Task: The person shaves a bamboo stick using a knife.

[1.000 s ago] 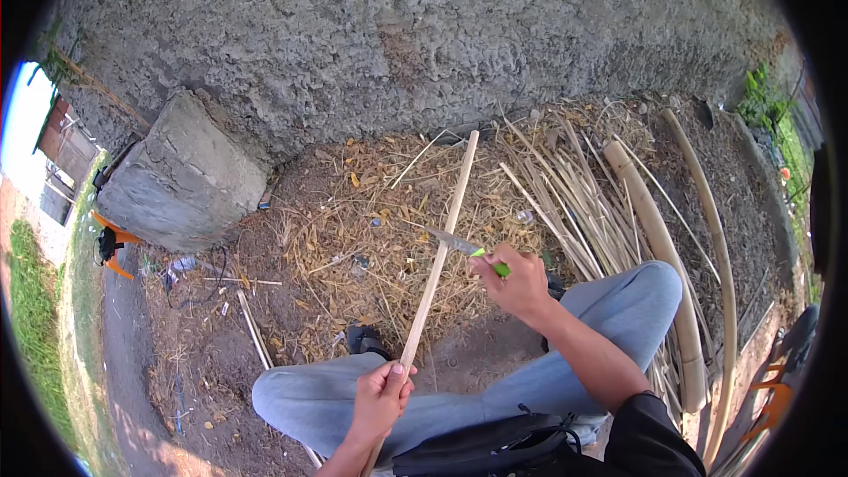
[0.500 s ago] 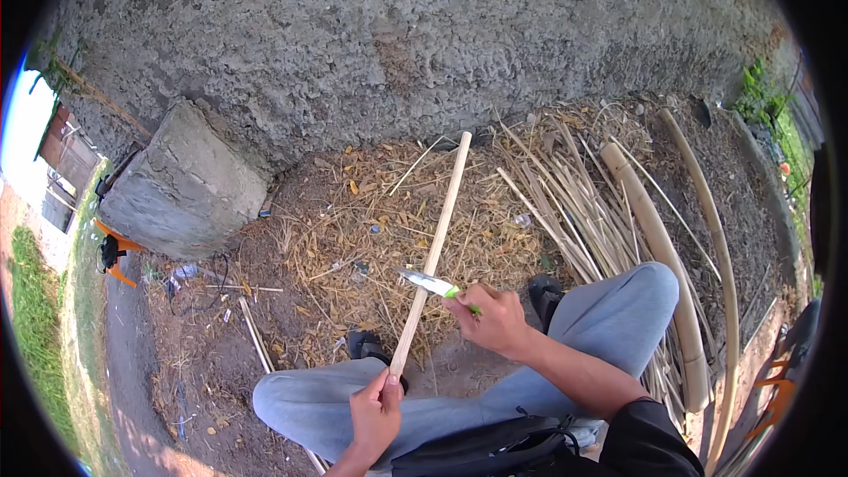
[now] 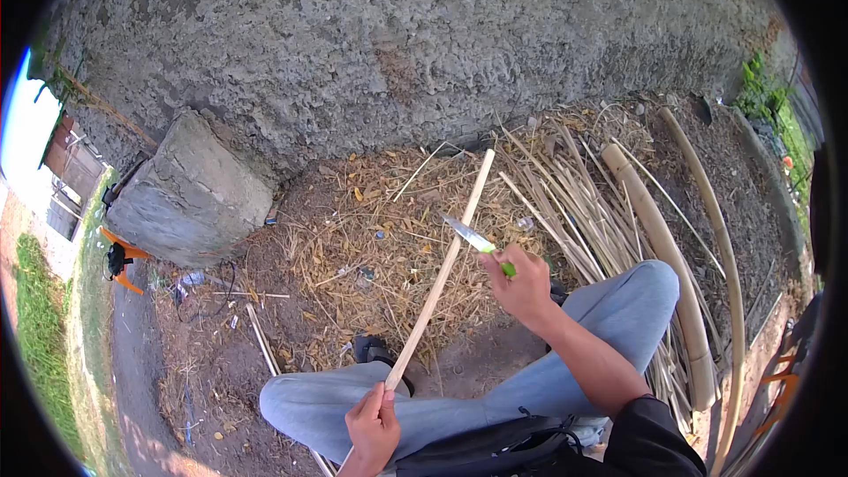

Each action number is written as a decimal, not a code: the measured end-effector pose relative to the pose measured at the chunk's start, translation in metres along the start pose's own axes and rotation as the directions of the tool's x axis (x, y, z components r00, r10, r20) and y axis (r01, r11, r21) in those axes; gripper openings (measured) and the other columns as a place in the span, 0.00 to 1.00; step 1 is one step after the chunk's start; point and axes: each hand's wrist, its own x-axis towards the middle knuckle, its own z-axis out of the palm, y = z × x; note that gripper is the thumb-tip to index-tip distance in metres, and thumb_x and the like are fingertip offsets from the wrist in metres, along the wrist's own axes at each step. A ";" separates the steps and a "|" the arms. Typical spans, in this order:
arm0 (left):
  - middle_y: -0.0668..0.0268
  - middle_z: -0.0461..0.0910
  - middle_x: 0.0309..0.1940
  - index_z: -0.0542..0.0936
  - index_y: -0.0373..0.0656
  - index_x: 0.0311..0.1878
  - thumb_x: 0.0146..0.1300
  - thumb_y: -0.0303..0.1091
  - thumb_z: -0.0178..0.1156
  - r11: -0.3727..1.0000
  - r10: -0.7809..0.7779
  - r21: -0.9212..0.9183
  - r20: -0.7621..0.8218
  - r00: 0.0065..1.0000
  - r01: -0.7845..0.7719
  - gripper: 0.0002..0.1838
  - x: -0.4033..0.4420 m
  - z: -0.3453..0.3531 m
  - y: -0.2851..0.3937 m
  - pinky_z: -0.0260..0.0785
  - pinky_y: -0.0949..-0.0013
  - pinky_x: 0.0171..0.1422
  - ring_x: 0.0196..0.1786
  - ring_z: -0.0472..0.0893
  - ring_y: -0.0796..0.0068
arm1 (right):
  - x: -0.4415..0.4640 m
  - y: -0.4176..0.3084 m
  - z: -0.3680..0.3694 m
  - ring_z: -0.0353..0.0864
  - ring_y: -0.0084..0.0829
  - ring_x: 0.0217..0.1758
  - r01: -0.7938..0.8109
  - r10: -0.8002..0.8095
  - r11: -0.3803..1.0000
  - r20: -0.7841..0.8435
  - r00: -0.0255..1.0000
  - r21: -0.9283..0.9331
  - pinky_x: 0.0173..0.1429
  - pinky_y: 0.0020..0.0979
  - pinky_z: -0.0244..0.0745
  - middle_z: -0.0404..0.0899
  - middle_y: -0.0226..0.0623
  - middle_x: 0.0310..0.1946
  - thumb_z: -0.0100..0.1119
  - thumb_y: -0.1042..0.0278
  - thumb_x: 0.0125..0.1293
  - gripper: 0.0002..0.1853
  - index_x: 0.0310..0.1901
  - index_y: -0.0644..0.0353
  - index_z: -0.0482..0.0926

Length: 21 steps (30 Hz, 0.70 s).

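A long pale bamboo strip [image 3: 439,283] slants up and away from my left hand [image 3: 373,428], whose fingers are closed round its lower part. In my right hand [image 3: 521,285] is a knife [image 3: 473,235] with a green handle. The blade points up and to the left and lies across the upper part of the strip; whether it touches the wood I cannot tell.
Thin split strips [image 3: 579,203] lie in a heap at the right, beside a thick bamboo piece [image 3: 658,230] and a long curved pole [image 3: 707,203]. A concrete block [image 3: 194,190] stands at the left against the rough wall [image 3: 424,44]. Dry shavings [image 3: 353,238] cover ground ahead.
The knife first went down and left along the strip, then back up and right. The strip's far end has swung right, and my left hand is lower than a second ago.
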 end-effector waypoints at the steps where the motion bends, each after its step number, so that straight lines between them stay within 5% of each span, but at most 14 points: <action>1: 0.49 0.83 0.29 0.82 0.28 0.47 0.66 0.23 0.63 1.000 -0.002 0.011 -0.006 1.000 0.002 0.09 -0.003 -0.002 0.000 0.72 0.61 0.27 0.25 0.83 0.53 | 0.008 0.010 -0.008 0.76 0.35 0.12 -0.033 0.033 0.998 0.002 0.999 -0.048 0.13 0.36 0.64 0.80 0.35 0.22 0.72 0.62 0.64 0.14 0.33 0.55 0.74; 3: 0.50 0.83 0.28 0.82 0.29 0.47 0.66 0.23 0.63 1.000 -0.002 0.012 -0.012 1.000 0.002 0.09 -0.004 -0.003 -0.001 0.72 0.62 0.27 0.24 0.83 0.54 | 0.010 0.008 -0.014 0.76 0.35 0.12 -0.062 0.062 0.993 0.002 0.998 -0.103 0.13 0.36 0.63 0.80 0.35 0.22 0.73 0.62 0.64 0.14 0.33 0.55 0.74; 6: 0.51 0.81 0.26 0.82 0.29 0.46 0.67 0.23 0.63 1.000 0.011 0.026 -0.026 1.000 -0.010 0.08 -0.006 -0.003 0.000 0.70 0.62 0.26 0.22 0.81 0.55 | -0.020 -0.032 -0.013 0.75 0.35 0.12 0.102 -0.108 0.993 0.112 0.988 0.062 0.13 0.35 0.63 0.80 0.35 0.21 0.73 0.62 0.63 0.15 0.32 0.56 0.74; 8: 0.51 0.80 0.25 0.82 0.29 0.45 0.67 0.23 0.63 1.000 -0.025 0.011 -0.016 1.000 0.025 0.08 -0.007 -0.006 0.001 0.68 0.63 0.24 0.21 0.79 0.56 | -0.033 -0.043 -0.012 0.76 0.36 0.12 0.354 -0.353 0.934 0.248 0.902 0.040 0.13 0.35 0.64 0.80 0.34 0.21 0.74 0.62 0.63 0.15 0.32 0.56 0.73; 12: 0.54 0.80 0.25 0.83 0.33 0.44 0.66 0.25 0.63 0.998 -0.060 0.000 0.037 0.998 0.060 0.07 -0.014 -0.017 -0.001 0.66 0.61 0.23 0.19 0.78 0.56 | -0.001 -0.003 -0.011 0.75 0.28 0.12 0.083 -0.083 0.996 0.053 0.995 0.014 0.13 0.33 0.60 0.80 0.39 0.21 0.74 0.66 0.62 0.17 0.29 0.58 0.71; 14: 0.62 0.74 0.20 0.85 0.34 0.50 0.71 0.32 0.60 0.997 -0.064 -0.047 -0.014 0.998 0.064 0.12 -0.024 -0.021 -0.006 0.68 0.64 0.30 0.24 0.73 0.74 | 0.014 0.025 -0.016 0.76 0.34 0.12 -0.028 0.025 0.999 -0.106 0.994 -0.022 0.13 0.35 0.64 0.81 0.35 0.21 0.73 0.64 0.63 0.15 0.31 0.56 0.73; 17: 0.62 0.74 0.21 0.85 0.34 0.50 0.70 0.31 0.62 0.986 -0.126 -0.105 0.016 0.992 0.127 0.12 -0.037 -0.021 -0.024 0.69 0.65 0.31 0.24 0.73 0.75 | 0.009 0.015 -0.018 0.77 0.33 0.13 -0.011 0.011 0.999 0.001 1.000 -0.032 0.14 0.35 0.64 0.82 0.37 0.22 0.73 0.64 0.64 0.14 0.32 0.57 0.73; 18: 0.62 0.74 0.21 0.85 0.34 0.50 0.70 0.31 0.62 0.986 -0.128 -0.106 0.014 0.992 0.129 0.12 -0.039 -0.021 -0.026 0.69 0.65 0.31 0.24 0.73 0.75 | 0.003 0.005 -0.018 0.78 0.34 0.13 0.125 -0.121 0.991 0.081 0.989 -0.050 0.14 0.35 0.64 0.83 0.38 0.22 0.73 0.65 0.64 0.15 0.31 0.57 0.73; 21: 0.60 0.75 0.20 0.85 0.34 0.50 0.71 0.32 0.62 0.977 -0.181 -0.105 0.030 0.983 0.184 0.12 -0.044 -0.026 -0.030 0.69 0.66 0.31 0.24 0.73 0.77 | -0.007 0.005 -0.005 0.77 0.35 0.13 0.158 -0.158 0.987 0.032 0.987 0.012 0.14 0.34 0.64 0.82 0.38 0.21 0.72 0.63 0.65 0.15 0.30 0.57 0.73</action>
